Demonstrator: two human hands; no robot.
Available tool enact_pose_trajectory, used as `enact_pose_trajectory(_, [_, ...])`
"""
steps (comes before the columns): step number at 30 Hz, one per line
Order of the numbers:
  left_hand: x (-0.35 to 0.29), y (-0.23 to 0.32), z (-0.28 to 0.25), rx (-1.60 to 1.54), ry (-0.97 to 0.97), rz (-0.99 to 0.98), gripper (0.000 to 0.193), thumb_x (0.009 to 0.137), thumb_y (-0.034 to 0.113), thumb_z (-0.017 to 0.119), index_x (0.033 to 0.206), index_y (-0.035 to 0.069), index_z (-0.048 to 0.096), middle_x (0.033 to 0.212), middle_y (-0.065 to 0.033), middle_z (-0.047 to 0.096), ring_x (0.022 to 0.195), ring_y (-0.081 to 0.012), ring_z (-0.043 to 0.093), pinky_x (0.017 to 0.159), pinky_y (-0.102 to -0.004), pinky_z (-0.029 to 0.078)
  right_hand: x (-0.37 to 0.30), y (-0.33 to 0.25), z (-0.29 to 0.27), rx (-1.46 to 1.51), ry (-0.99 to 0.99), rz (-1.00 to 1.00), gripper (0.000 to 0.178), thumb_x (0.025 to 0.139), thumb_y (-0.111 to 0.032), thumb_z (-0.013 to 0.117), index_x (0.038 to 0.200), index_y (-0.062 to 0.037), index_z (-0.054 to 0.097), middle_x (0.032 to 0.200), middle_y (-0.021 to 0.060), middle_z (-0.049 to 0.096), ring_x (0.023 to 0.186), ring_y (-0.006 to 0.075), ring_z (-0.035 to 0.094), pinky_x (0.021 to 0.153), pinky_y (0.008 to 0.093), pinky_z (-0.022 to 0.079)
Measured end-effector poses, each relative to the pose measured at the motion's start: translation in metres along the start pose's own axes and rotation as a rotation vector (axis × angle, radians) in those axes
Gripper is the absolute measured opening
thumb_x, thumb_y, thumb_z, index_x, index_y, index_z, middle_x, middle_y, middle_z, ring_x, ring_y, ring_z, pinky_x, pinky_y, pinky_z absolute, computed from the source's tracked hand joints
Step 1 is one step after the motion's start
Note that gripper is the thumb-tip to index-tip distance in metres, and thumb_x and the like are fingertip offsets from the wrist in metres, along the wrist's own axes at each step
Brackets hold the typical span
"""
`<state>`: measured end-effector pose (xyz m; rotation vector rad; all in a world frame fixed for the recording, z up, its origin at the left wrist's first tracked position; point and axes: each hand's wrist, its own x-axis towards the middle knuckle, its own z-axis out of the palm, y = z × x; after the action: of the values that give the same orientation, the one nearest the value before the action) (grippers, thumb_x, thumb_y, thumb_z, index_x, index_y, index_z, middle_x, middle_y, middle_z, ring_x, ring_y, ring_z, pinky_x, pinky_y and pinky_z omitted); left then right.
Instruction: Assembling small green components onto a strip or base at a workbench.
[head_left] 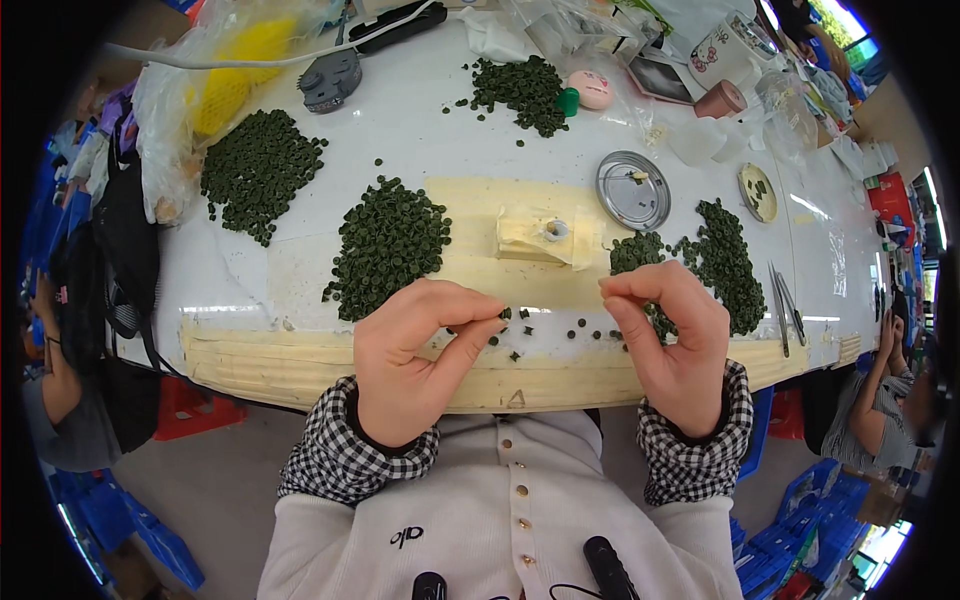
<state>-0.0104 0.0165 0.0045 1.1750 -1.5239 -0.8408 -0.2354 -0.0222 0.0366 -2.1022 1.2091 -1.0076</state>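
1. At table's [235,275] near edge, L hand [412,345]: thumb + index nearly together, small green piece [506,313] at tips (can't tell if gripped).
2. R hand [682,322] opp., narrow pinch; can't tell if anything's held.
3. Betw. hands: few loose green bits [571,335].
4. Beyond: taped block [520,237], left heap [390,245] & right heap [735,265] of green pcs. either side; tweezers [778,310] R of R hand.

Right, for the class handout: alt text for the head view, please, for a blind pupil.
A person's left hand and right hand, each in a pinching pose, hover over a white table among heaps of small dark green pieces. Beyond them sits a yellowish block; a round metal dish lies to its right.
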Motion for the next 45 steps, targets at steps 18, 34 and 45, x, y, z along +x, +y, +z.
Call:
enact_pose_trajectory(18, [0.002,-0.005,-0.022,0.581,0.063,0.149,0.015,0.074,-0.004,0.073,0.088,0.002,0.069,0.083,-0.0067,0.061,0.079,-0.0237,0.054,0.067,-0.0327,0.044,-0.018,0.016,0.018,-0.309,-0.155,-0.207,0.014,0.072,-0.006,0.075,0.08,-0.0054,0.064,0.081,0.0053,0.055,0.08,0.0246,0.052,0.072,0.0347,0.045])
enact_pose_trajectory(34, [0.007,-0.006,-0.021,0.816,0.058,0.142,0.012,0.076,-0.001,0.072,0.087,0.002,0.067,0.08,-0.0075,0.056,0.076,-0.0257,0.05,0.065,-0.036,0.043,-0.015,0.011,0.021,-0.229,-0.039,-0.185,0.018,0.068,-0.003,0.078,0.083,-0.0047,0.068,0.079,0.0052,0.058,0.075,0.024,0.053,0.066,0.0336,0.046])
enact_pose_trajectory(45, [0.007,-0.005,-0.026,0.918,0.056,0.121,0.012,0.077,0.002,0.07,0.087,0.005,0.063,0.083,-0.0072,0.055,0.08,-0.0269,0.05,0.07,-0.0372,0.044,-0.017,0.011,0.023,-0.204,-0.032,-0.188,0.018,0.068,-0.003,0.078,0.083,-0.0052,0.068,0.079,0.005,0.058,0.075,0.0238,0.053,0.065,0.0339,0.045])
